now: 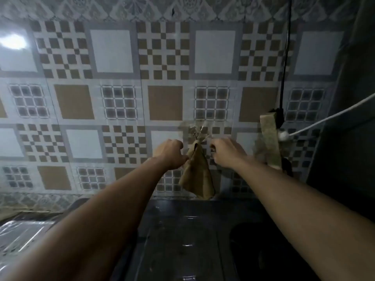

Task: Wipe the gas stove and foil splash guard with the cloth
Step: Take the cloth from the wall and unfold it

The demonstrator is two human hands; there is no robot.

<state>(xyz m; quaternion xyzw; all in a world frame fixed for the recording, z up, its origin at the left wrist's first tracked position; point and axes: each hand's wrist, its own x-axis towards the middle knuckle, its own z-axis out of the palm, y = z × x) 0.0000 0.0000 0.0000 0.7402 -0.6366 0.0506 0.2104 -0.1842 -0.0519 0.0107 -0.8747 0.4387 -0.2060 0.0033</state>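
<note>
A tan cloth (196,175) hangs in a limp cone against the glossy patterned foil splash guard (113,106) on the wall, its top corner at a clear hook (194,130). My left hand (170,154) is closed on the cloth's upper left edge. My right hand (225,152) is just right of the cloth's top with curled fingers; whether it grips anything is unclear. The dark gas stove (182,240) lies below my forearms, with one burner area dim at the right.
A second tan strip (267,142) hangs on the wall to the right, beside a black cable (284,57) and a white cord with a plug (283,135). Something wrapped in shiny plastic (20,236) sits at lower left. A dark wall closes the right side.
</note>
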